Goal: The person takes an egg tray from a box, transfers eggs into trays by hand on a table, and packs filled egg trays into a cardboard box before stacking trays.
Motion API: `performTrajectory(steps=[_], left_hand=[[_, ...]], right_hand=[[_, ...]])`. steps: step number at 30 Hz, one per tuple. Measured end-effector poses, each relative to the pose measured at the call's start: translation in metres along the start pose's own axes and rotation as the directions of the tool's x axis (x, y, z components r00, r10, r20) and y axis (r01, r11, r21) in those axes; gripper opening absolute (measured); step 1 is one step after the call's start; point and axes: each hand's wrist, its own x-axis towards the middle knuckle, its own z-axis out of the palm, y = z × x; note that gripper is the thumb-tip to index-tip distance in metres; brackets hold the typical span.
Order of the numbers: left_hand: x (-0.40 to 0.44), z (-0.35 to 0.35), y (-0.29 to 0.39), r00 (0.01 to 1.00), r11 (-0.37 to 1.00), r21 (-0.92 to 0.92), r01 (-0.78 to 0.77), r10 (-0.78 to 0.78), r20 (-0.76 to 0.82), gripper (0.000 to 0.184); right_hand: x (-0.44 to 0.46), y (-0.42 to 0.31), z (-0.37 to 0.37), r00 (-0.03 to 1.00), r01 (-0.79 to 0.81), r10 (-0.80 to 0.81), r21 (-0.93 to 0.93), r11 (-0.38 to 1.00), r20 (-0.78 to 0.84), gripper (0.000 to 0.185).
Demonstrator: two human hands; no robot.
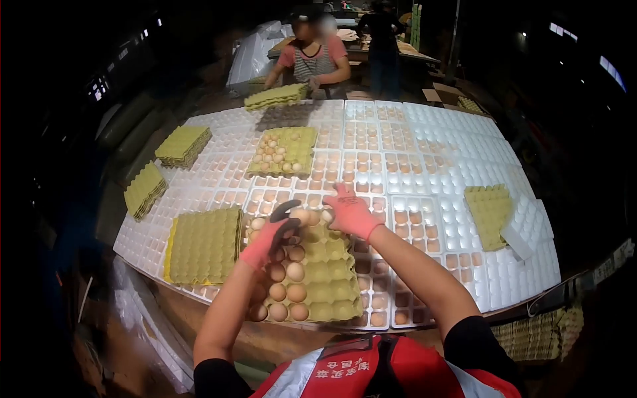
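My left hand [271, 237], in a pink glove with dark fingers, curls over the upper part of a yellow-green egg tray [334, 292]. A brown egg [300, 216] sits between its fingers and thumb. My right hand [352, 213], also gloved in pink, bends over the tray's far edge, its fingers against a pale egg [327, 215]. Several brown eggs [296, 271] fill the left columns of this tray, while bare cups show on its right side. My left hand hides some of the eggs beneath it.
White foam trays [464, 225] with egg cups cover the table, many holding eggs. Stacked egg trays [204, 245] stand at left, others [488, 215] at right. Beyond my hands lies another part-filled egg tray [302, 142]. Across the table, a person [318, 63] holds egg trays [275, 97].
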Motion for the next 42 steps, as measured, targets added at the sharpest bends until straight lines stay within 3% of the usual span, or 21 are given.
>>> performTrajectory(steps=[2, 4, 6, 8, 10, 12, 14, 15, 16, 17, 19, 21, 26, 28, 29, 30, 32, 34, 35, 38, 42], left_hand=[[-0.002, 0.004, 0.019, 1.0, 0.963, 0.268, -0.03, 0.03, 0.004, 0.043], [0.037, -0.004, -0.004, 0.897, 0.428, 0.823, -0.373, 0.395, 0.201, 0.049], [0.047, 0.014, -0.011, 0.845, -0.229, 0.94, -0.254, 0.419, 0.33, 0.056], [0.071, 0.017, -0.02, 0.895, -0.298, 0.929, -0.22, 0.316, 0.313, 0.055], [0.096, -0.002, -0.018, 0.904, -0.206, 0.932, -0.298, 0.251, 0.345, 0.044], [0.095, -0.014, -0.015, 0.826, -0.051, 0.907, -0.419, 0.394, 0.404, 0.032], [0.081, -0.002, 0.004, 0.918, 0.488, 0.796, -0.357, 0.343, 0.201, 0.022], [0.054, 0.04, 0.037, 0.997, 0.809, 0.586, 0.05, -0.01, -0.071, 0.022], [0.054, 0.039, 0.032, 0.992, 0.956, 0.276, 0.095, -0.115, 0.054, 0.034], [0.054, 0.046, 0.012, 0.968, 0.968, 0.234, -0.092, 0.032, 0.25, 0.043], [0.053, 0.078, -0.025, 0.817, 0.912, 0.141, -0.384, 0.265, 0.512, 0.053], [0.025, 0.144, -0.041, 0.714, 0.867, 0.219, -0.447, 0.199, 0.671, 0.051], [-0.014, 0.258, -0.106, 0.715, 0.887, 0.454, 0.083, -0.371, 0.593, 0.044], [-0.022, 0.307, -0.144, 0.723, 0.857, 0.485, 0.174, -0.446, 0.528, 0.049], [-0.021, 0.335, -0.167, 0.751, 0.819, 0.573, 0.023, -0.393, 0.53, 0.049], [-0.016, 0.36, -0.196, 0.771, 0.75, 0.649, -0.126, -0.338, 0.54, 0.05], [0.012, 0.398, -0.287, 0.65, 0.249, 0.601, -0.76, 0.253, 0.717, 0.046], [0.023, 0.438, -0.313, 0.567, -0.15, 0.602, -0.784, 0.219, 0.794, 0.04], [0.035, 0.45, -0.326, 0.611, -0.322, 0.576, -0.751, -0.011, 0.791, 0.038], [-0.006, 0.454, -0.308, 0.663, -0.086, 0.674, -0.734, 0.125, 0.738, 0.042], [-0.029, 0.444, -0.335, 0.647, -0.114, 0.638, -0.762, -0.076, 0.759, 0.051]], right_hand=[[0.017, -0.008, 0.019, 0.99, -0.019, 0.047, -0.208, 0.978, 0.131, 0.05], [0.008, -0.005, 0.019, 0.998, -0.038, 0.023, -0.236, 0.971, -0.063, 0.036], [-0.036, -0.016, -0.021, 0.965, -0.139, 0.197, 0.3, 0.944, -0.171, 0.033], [-0.072, 0.004, -0.019, 0.973, -0.085, 0.224, 0.822, 0.563, -0.053, 0.039], [-0.132, 0.015, -0.03, 0.914, -0.359, 0.26, 0.92, 0.155, 0.313, 0.047], [-0.201, 0.052, 0.003, 0.87, -0.314, 0.446, 0.934, 0.171, 0.211, 0.04], [-0.275, 0.092, -0.003, 0.631, -0.409, 0.767, 0.89, 0.201, 0.116, 0.042], [-0.309, 0.123, -0.003, 0.483, -0.544, 0.876, 0.788, 0.287, 0.014, 0.046], [-0.338, 0.143, -0.021, 0.341, -0.664, 0.94, 0.714, 0.221, 0.027, 0.066], [-0.359, 0.177, -0.006, 0.237, -0.841, 0.943, 0.436, 0.321, -0.235, 0.063], [-0.401, 0.235, 0.016, 0.276, -0.926, 0.939, 0.204, 0.317, -0.208, 0.06], [-0.424, 0.251, 0.019, 0.413, -0.892, 0.902, 0.145, 0.429, -0.127, 0.054], [-0.469, 0.236, 0.031, 0.665, -0.746, 0.745, -0.006, 0.666, 0.043, 0.055], [-0.481, 0.232, 0.026, 0.563, -0.811, 0.825, 0.157, 0.563, -0.045, 0.05], [-0.487, 0.232, 0.024, 0.485, -0.827, 0.868, 0.266, 0.496, -0.111, 0.046], [-0.492, 0.234, 0.024, 0.393, -0.823, 0.905, 0.376, 0.426, -0.165, 0.043], [-0.503, 0.247, 0.034, 0.324, -0.598, 0.945, 0.785, 0.164, 0.049, 0.033], [-0.507, 0.247, 0.04, 0.348, -0.425, 0.918, 0.905, -0.027, 0.191, 0.029], [-0.506, 0.25, 0.05, 0.407, -0.528, 0.913, 0.826, 0.2, 0.039, 0.026], [-0.489, 0.238, 0.045, 0.555, -0.627, 0.758, 0.427, 0.652, -0.342, 0.031], [-0.507, 0.246, 0.062, 0.738, -0.536, 0.606, 0.288, 0.794, -0.297, 0.038]])
